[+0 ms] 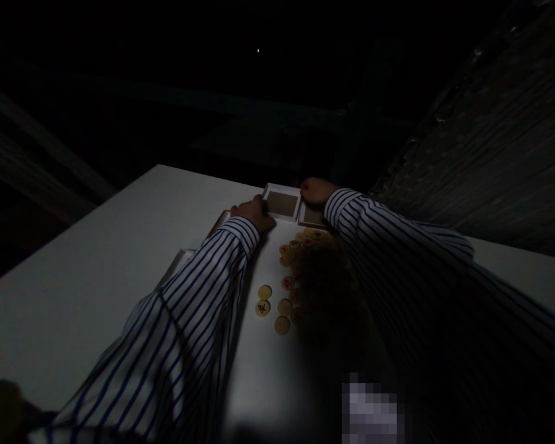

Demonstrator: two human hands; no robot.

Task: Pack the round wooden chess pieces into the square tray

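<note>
Two shallow boxes lie side by side at the table's far edge. The left shallow box (282, 202) has pale walls and a brown inside. My left hand (253, 214) is closed at its left edge, the thumb by the near corner. My right hand (318, 190) has curled fingers at its far right corner, above the second box (311, 215), which the hand and sleeve partly cover. Nearer to me are several round Chinese chess pieces, among them a red-marked piece (287, 283) and a black-marked piece (262, 308). Many are in my right arm's shadow.
A white table (120, 228) carries everything. Partly behind my left sleeve lie another box edge (219, 223) and a pale box-like thing (176, 265). A rough grey surface (490, 154) rises at the right. Beyond the table it is too dark to make things out.
</note>
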